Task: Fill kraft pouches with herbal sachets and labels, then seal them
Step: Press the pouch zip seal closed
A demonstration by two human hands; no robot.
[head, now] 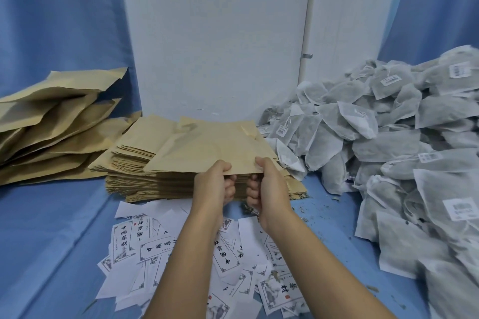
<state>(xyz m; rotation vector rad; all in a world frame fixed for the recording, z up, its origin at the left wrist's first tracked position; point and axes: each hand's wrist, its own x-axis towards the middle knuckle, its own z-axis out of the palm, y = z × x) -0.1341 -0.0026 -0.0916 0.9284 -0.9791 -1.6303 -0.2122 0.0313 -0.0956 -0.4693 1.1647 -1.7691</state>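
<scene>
Head view: left hand (213, 185) and right hand (269, 189) pinch an empty kraft pouch (207, 153) mid-frame; filled pouches (51, 124) left, sachets (388, 137) remain right.

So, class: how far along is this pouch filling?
Done: a few bulging pouches piled at left. In hand: left hand and right hand grip the top pouch of the flat stack. Left: most of it; many sachets and loose labels wait.

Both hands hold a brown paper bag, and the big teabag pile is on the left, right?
Almost. The head view shows the teabag pile on the right. The left hand and right hand do hold the brown paper bag.
</scene>
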